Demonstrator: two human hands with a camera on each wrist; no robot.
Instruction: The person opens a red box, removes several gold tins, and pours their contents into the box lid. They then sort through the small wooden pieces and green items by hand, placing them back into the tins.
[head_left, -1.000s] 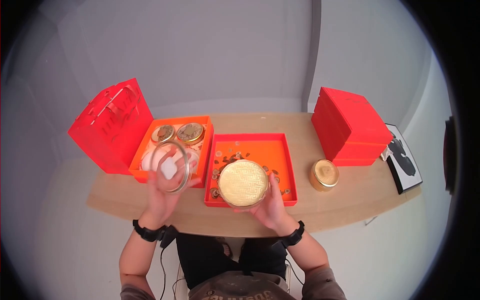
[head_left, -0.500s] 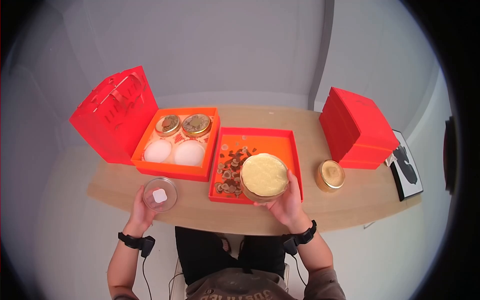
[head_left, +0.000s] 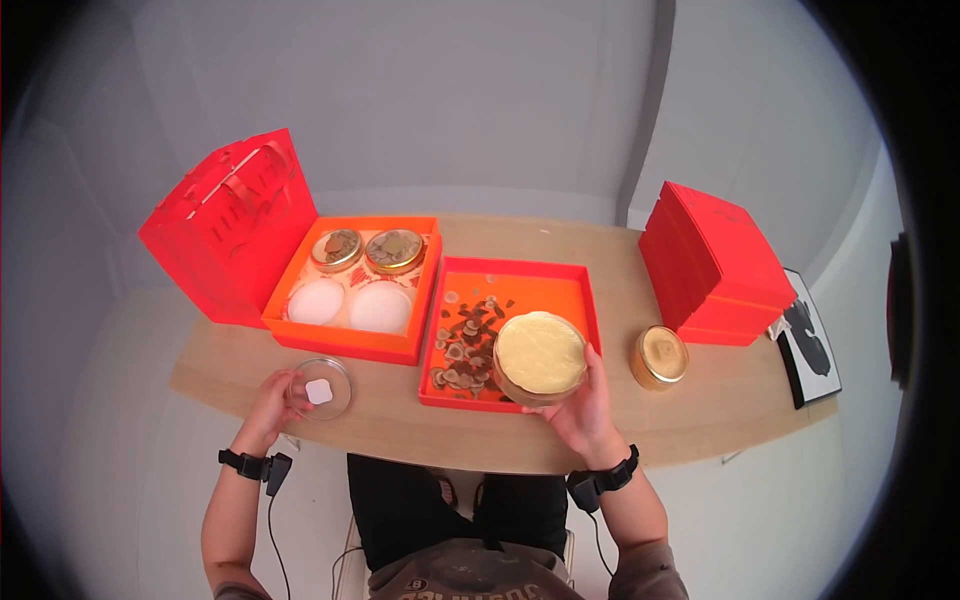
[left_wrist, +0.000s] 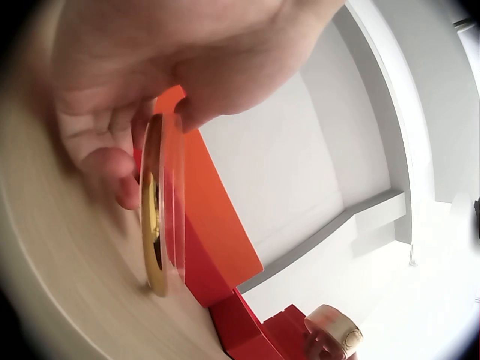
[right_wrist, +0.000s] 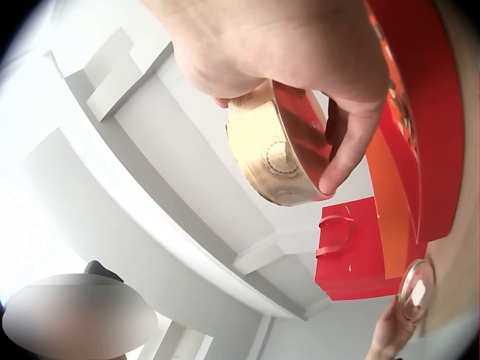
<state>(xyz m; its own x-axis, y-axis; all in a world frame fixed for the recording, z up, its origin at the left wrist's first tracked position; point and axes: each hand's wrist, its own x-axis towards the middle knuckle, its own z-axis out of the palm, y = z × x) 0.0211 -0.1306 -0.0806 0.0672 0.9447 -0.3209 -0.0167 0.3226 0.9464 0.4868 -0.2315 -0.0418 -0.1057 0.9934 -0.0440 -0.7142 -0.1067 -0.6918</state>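
Observation:
In the head view my left hand (head_left: 265, 408) holds a round clear lid (head_left: 338, 378) with a white square sticker, low over the table's front left. The left wrist view shows this lid (left_wrist: 154, 217) nearly edge-on, its gold rim close to the tabletop, between thumb and fingers. My right hand (head_left: 588, 415) grips a round gold-faced tub (head_left: 541, 352) from its right side, tilted above a red tray (head_left: 515, 265). An embossed emblem shows on the tub (right_wrist: 262, 154) in the right wrist view. Thin brown slices (head_left: 465, 345) lie across the tray's left half.
Behind the lid, an orange box (head_left: 430, 280) holds two gold-rimmed jars (head_left: 394, 250) and two white round pieces (head_left: 380, 306). A red gift bag (head_left: 235, 225) stands left of it. On the right are another jar (head_left: 660, 358), stacked red boxes (head_left: 715, 260) and a framed picture (head_left: 815, 345).
My left hand has carried the lid from over the orange box down to the front left of the table. My right hand has moved the tub rightward; more slices now show in the tray.

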